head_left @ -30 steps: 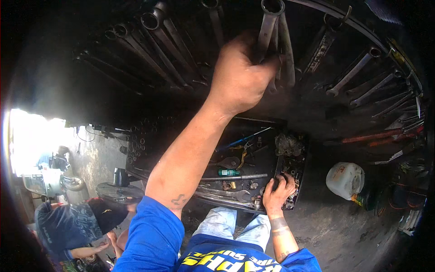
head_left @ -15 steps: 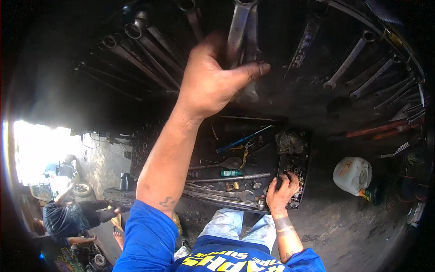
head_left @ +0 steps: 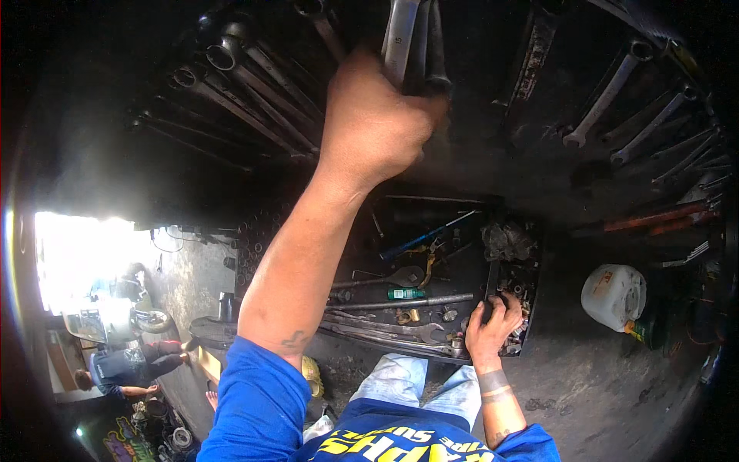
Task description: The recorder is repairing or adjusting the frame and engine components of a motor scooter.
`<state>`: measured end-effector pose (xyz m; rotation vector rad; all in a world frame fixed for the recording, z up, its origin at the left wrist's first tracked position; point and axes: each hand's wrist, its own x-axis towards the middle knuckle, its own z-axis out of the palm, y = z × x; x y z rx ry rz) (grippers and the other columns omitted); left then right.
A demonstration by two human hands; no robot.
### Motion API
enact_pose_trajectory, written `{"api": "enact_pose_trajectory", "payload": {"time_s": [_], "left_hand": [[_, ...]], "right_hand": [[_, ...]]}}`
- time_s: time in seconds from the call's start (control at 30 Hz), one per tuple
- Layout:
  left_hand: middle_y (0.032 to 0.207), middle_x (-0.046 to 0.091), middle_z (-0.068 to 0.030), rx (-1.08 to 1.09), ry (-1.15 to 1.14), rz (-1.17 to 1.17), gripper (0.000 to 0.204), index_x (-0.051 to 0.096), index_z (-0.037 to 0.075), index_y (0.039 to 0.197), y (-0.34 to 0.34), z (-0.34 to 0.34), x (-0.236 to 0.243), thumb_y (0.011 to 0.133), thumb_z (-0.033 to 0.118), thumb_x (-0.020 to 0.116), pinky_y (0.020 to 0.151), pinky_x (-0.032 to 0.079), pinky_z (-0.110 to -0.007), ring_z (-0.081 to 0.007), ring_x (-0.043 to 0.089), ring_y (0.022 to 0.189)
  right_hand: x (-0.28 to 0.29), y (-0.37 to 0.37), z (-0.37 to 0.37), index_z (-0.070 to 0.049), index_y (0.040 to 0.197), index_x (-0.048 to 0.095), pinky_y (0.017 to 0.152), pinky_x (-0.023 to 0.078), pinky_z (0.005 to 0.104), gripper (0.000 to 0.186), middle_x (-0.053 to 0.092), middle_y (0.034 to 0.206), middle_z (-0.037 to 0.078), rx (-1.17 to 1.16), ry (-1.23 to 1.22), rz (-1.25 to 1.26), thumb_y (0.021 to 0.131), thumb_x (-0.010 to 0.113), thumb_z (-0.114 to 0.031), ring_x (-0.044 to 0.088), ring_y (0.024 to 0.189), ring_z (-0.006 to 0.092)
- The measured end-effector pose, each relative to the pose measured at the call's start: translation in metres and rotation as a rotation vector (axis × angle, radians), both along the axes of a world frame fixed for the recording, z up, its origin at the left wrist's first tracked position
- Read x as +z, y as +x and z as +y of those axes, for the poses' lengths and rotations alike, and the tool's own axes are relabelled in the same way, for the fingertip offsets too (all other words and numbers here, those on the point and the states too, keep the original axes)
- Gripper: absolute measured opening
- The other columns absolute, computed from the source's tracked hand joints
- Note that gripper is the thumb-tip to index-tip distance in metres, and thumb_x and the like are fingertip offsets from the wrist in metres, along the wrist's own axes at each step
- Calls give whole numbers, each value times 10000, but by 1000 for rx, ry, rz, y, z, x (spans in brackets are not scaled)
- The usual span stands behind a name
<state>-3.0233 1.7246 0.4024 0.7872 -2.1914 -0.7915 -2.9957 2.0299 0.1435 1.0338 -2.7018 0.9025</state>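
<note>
My left hand (head_left: 381,127) is raised to the dark wall board, its fingers wrapped around a combination wrench (head_left: 400,42) that hangs there. A second wrench (head_left: 436,46) hangs just beside it. The hand hides the lower parts of both. Low on the right, my right hand (head_left: 494,331) rests at the edge of a dark tool tray (head_left: 454,358), fingers bent and apart over a side compartment of small metal parts (head_left: 517,291). Nothing shows in its grip. Close to it in the tray lie a large open-ended wrench (head_left: 419,331) and a long metal bar (head_left: 416,301).
More wrenches hang at left (head_left: 254,88) and right (head_left: 604,96). The tray also holds a blue-handled tool (head_left: 419,239), a small green bottle (head_left: 406,293) and a crumpled plastic bag (head_left: 508,241). A white jug (head_left: 612,296) stands at right. Another person (head_left: 127,373) is at far left.
My left thumb, stretched out before, has folded in around the wrench. My right hand stays at the tray's compartment. The whole view has shifted slightly, and the person at far left has changed posture.
</note>
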Motion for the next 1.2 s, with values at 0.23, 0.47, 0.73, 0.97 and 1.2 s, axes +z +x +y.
{"api": "enact_pose_trajectory", "payload": {"time_s": [0.23, 0.47, 0.73, 0.97, 1.2], "left_hand": [[804, 671, -185, -163, 63, 75, 351, 591, -38, 966, 3, -13, -10, 718, 159, 742, 724, 517, -365, -310, 678, 786], [855, 681, -183, -123, 67, 91, 325, 593, -24, 985, -1, -4, -17, 745, 140, 739, 732, 516, -362, -312, 681, 805], [997, 641, -138, -4, -299, 664, 379, 540, -49, 1123, -4, 28, -48, 785, -20, 709, 776, 513, -280, -182, 635, 895], [999, 603, -290, -65, -175, 382, 369, 563, -70, 1048, -52, 67, -28, 730, 57, 701, 752, 515, -429, -462, 610, 878], [845, 637, -225, -152, 85, 334, 160, 563, -18, 903, -53, 57, -30, 772, 51, 625, 716, 489, -426, -406, 626, 797]], "right_hand": [[-1, 0, 0, -42, 1077, 509, 965, 290, 523, 305, 453, 1182, 196, -3, 3, -18, 804, 632, -101, 411, 1151, 369], [1, -3, 1, -48, 1073, 516, 960, 297, 524, 303, 469, 1173, 188, -8, -1, -11, 801, 634, -112, 425, 1139, 366], [0, -2, -2, -53, 1055, 535, 941, 313, 514, 296, 481, 1142, 176, 28, -25, -5, 781, 640, -92, 444, 1106, 361], [-3, 1, -3, -53, 1049, 536, 924, 324, 501, 303, 492, 1131, 174, 28, -19, 6, 766, 641, -68, 454, 1091, 355], [-1, -4, -1, -59, 1065, 533, 937, 315, 500, 322, 486, 1140, 169, 8, -37, -10, 765, 650, -81, 449, 1104, 350]]}}
